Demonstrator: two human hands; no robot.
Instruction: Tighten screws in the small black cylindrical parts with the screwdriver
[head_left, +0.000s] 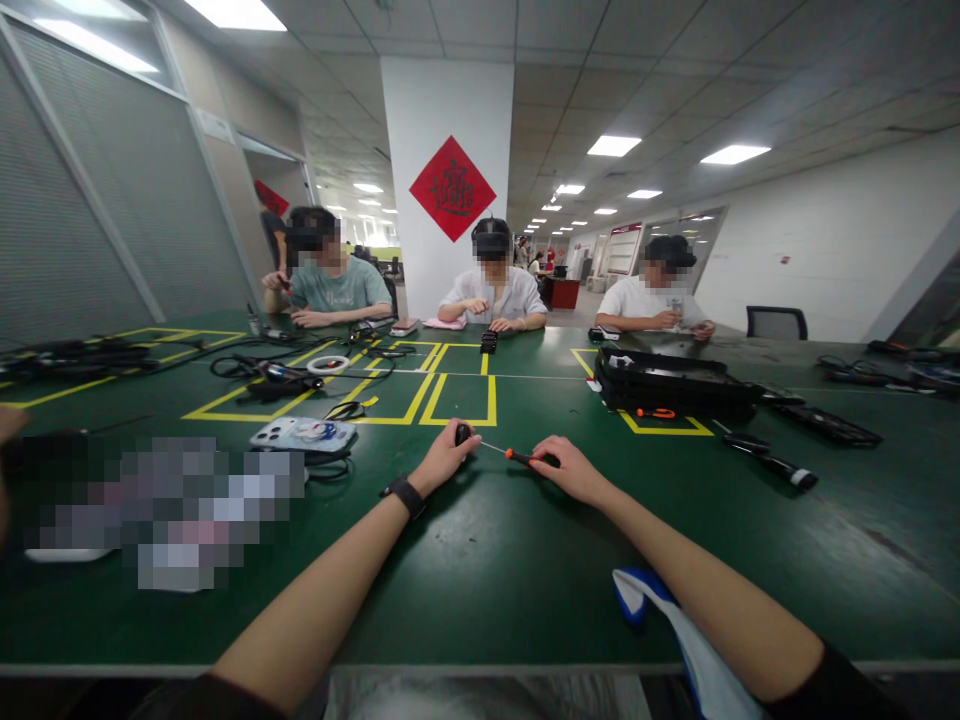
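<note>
My left hand (441, 458), with a dark band on its wrist, is closed around a small black object (463, 433) whose kind I cannot make out. My right hand (571, 470) grips a screwdriver (517, 456) with a black and orange handle. Its thin metal shaft points left, the tip ending by the left fingertips; whether it touches the black object is too small to tell. Both hands are low over the green table (480, 560), in front of a yellow tape square.
Left of my hands lie a phone (304, 434) and cables (277, 375). A black tray (671, 385) stands at the right, with an orange-handled tool (655, 413) before it. A blue and white cloth strap (675, 610) lies under my right forearm. Several people sit across the table.
</note>
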